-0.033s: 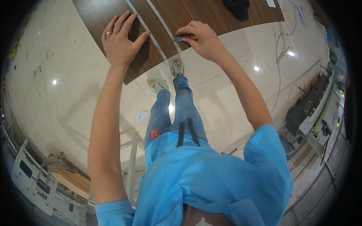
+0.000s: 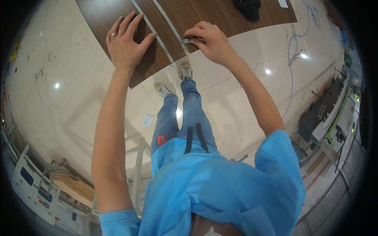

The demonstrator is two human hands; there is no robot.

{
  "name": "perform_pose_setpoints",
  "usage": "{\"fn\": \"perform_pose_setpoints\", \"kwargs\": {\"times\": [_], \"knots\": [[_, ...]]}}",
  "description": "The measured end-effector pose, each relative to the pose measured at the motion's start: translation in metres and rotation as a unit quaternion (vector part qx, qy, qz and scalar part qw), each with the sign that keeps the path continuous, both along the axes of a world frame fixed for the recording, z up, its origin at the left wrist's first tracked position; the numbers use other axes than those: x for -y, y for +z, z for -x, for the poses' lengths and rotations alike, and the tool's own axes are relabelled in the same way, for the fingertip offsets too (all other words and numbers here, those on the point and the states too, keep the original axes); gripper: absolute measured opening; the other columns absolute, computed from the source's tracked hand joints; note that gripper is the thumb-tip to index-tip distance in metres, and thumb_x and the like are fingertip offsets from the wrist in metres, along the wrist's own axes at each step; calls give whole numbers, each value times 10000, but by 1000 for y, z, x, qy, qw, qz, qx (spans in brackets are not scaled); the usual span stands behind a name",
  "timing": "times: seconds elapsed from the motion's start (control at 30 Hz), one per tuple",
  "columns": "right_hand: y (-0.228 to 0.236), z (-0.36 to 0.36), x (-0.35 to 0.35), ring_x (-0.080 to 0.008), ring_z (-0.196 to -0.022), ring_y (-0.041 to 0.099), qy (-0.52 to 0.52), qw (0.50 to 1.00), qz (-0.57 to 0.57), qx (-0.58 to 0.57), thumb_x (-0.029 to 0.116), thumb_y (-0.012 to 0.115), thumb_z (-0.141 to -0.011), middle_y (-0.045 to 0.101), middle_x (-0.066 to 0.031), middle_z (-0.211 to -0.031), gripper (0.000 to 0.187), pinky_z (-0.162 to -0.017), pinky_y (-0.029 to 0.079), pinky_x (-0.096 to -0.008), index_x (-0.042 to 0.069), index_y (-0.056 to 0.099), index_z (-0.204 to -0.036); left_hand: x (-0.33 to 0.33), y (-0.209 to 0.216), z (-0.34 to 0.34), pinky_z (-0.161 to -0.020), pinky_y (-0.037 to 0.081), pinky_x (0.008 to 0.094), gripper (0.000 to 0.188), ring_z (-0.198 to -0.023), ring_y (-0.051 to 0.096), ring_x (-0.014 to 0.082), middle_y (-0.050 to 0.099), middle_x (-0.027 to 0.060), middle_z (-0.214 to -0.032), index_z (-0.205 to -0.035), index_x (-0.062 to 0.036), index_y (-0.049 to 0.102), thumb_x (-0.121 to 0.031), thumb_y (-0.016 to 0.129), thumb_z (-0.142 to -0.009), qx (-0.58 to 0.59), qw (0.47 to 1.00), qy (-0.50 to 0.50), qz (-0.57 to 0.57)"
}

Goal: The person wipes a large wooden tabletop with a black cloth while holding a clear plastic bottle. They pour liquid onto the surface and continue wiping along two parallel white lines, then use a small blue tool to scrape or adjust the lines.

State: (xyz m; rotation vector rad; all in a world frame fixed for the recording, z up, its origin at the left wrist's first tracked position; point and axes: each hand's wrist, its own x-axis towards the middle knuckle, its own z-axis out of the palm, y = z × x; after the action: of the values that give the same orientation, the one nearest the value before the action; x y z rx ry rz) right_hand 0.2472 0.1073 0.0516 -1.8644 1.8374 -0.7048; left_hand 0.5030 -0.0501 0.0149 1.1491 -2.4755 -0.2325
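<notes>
A dark brown wood-grain panel (image 2: 204, 17) lies before me, with two light strips running across it toward its near edge. My left hand (image 2: 126, 41) rests on the panel left of the left strip (image 2: 160, 46), fingers spread and a ring on one of them. Between the thumb and fingers of my right hand (image 2: 208, 41) is a small flat grey metal blade (image 2: 185, 41). Its end meets the right strip (image 2: 170, 23) close to the near edge. Just below the blade, crumbly pale residue (image 2: 185, 49) shows on the strip's end.
A black cloth-like item (image 2: 249, 10) and a white label (image 2: 282, 3) lie on the panel's far right. A blue cable or hose (image 2: 290, 74) trails over the tiled floor (image 2: 248, 78). Machinery (image 2: 334, 122) stands at the right, more equipment (image 2: 33, 177) at the lower left.
The blade in my right hand has tilted slightly and looks lighter. My left hand has stayed in place.
</notes>
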Motion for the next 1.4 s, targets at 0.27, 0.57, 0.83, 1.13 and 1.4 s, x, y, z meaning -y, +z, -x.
{"fn": "perform_pose_setpoints", "kwargs": {"times": [0.27, 0.57, 0.83, 1.13, 1.4], "knots": [[-15, 5, 4, -265, -1077, 631, 35, 998, 59, -9, 69, 763, -959, 640, -59, -1120, 181, -948, 515, -407, 128, 805, -1126, -2, -1, -2, -1284, 298, 483, 699, -1534, 454, 213, 595, -98, -1575, -1484, -379, 657, -692, 775, -870, -8, 1000, 1, 7], [-17, 12, 8, -269, -1055, 632, 72, 995, 36, 60, -8, 774, -891, 634, -69, -1081, 221, -934, 526, -413, 106, 803, -1078, -1, 1, -2, -1295, 292, 475, 697, -1536, 453, 186, 597, -125, -1575, -1489, -425, 643, -724, 751, -868, 7, 1000, 10, 1], [-17, 10, 9, -267, -1054, 630, 82, 995, 30, 48, -34, 760, -865, 636, -65, -1069, 241, -971, 519, -418, 100, 796, -1062, -5, 3, -2, -1322, 264, 479, 714, -1560, 419, 179, 571, -121, -1605, -1513, -445, 618, -761, 712, -880, 30, 999, 22, -9], [-14, 9, 10, -261, -1052, 632, 78, 995, 18, 52, -57, 750, -868, 636, -63, -1053, 241, -964, 525, -411, 96, 793, -1049, -3, 2, -3, -1323, 268, 488, 714, -1563, 416, 193, 567, -114, -1608, -1512, -438, 619, -760, 707, -881, 25, 999, 21, -14], [-12, 10, 7, -277, -1003, 627, 87, 995, 16, 50, -40, 736, -915, 628, -78, -1026, 204, -884, 526, -419, 62, 798, -1079, -4, 3, -4, -1320, 272, 479, 711, -1563, 413, 189, 566, -118, -1608, -1511, -440, 620, -750, 716, -879, 36, 999, 21, -7]]}}
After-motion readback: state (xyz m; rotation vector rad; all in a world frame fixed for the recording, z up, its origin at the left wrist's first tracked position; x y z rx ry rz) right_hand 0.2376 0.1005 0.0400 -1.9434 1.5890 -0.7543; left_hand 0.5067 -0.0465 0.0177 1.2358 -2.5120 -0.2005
